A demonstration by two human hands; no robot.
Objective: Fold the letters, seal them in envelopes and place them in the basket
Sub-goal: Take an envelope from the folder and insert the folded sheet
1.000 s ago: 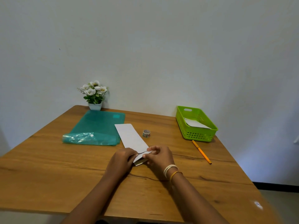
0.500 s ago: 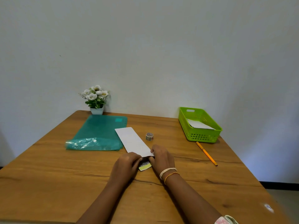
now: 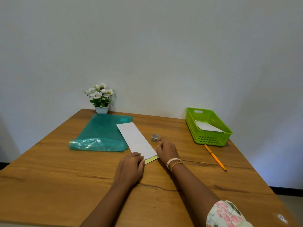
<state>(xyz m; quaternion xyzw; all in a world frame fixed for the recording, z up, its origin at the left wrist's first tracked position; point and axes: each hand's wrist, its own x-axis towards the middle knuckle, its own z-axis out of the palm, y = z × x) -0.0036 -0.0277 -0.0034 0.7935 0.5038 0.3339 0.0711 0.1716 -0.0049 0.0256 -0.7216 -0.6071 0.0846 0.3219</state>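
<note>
Wooden table (image 3: 49,174): left hand (image 3: 130,167) presses envelope (image 3: 136,140) flat; right hand (image 3: 167,150) relaxed beside it.

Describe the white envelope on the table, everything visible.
The white envelope is long, narrow and looks like paper. It lies flat on the wooden table, angled, with its far end overlapping the teal plastic folder. A strip of yellow-green tape runs along its near end. The left hand presses that end at the left corner; the right hand lies at its right corner. Whether it holds a letter cannot be seen.
</note>
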